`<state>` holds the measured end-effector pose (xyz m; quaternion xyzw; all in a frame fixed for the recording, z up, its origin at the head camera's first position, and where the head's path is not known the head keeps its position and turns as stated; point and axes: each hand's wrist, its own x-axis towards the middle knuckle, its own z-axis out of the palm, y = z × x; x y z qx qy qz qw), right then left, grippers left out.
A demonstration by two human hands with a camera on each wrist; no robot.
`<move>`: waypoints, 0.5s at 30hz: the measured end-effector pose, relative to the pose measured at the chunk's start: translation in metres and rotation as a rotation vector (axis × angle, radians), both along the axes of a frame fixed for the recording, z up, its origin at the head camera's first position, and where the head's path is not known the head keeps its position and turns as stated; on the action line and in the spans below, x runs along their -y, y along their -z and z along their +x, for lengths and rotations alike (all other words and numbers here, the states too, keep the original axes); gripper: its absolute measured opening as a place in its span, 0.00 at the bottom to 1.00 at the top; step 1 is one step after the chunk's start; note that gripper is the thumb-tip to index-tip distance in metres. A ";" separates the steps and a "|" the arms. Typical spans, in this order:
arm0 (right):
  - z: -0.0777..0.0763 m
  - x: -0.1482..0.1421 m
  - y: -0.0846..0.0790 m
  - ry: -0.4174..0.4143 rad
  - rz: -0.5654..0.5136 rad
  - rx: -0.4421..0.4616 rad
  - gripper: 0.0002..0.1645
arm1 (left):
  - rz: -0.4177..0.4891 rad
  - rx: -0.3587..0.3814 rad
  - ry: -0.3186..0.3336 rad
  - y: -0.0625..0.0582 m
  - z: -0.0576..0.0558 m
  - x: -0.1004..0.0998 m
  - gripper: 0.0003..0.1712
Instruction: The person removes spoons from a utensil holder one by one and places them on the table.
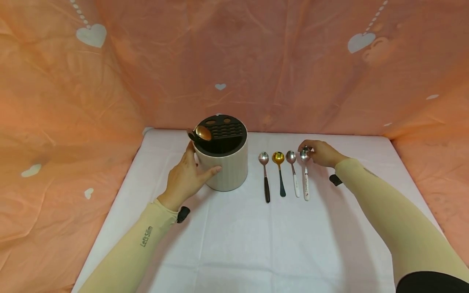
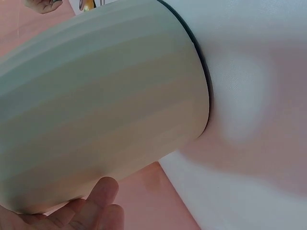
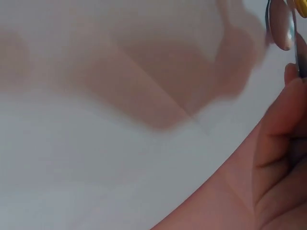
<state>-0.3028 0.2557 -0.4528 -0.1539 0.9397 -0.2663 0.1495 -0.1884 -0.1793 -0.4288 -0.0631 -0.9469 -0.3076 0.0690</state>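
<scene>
My left hand (image 1: 187, 175) grips the side of a cream ribbed utensil holder (image 1: 231, 173), thumb across its front, other fingers round the far side. In the left wrist view its fingertips (image 2: 103, 191) lie along the holder's wall. A gold-coloured spoon (image 1: 203, 133) sticks up from the holder's black slotted lid (image 1: 227, 146), beside a darker utensil head (image 1: 191, 135). On the right, my right hand (image 1: 322, 153) pinches the bowl end of a spoon with a patterned white handle (image 1: 306, 187). In the right wrist view a spoon bowl (image 3: 281, 24) shows near the fingertips.
Left of the pinched spoon lie a white-handled spoon (image 1: 291, 157), a gold spoon with a dark handle (image 1: 278, 158) and a silver spoon with a black handle (image 1: 264, 158), roughly in a row. A white cloth (image 1: 234, 244) covers the table; orange fabric (image 1: 256, 81) hangs around it.
</scene>
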 end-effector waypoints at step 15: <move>-0.003 -0.002 0.012 0.053 0.017 0.017 0.18 | 0.005 -0.001 -0.002 0.001 0.000 0.000 0.68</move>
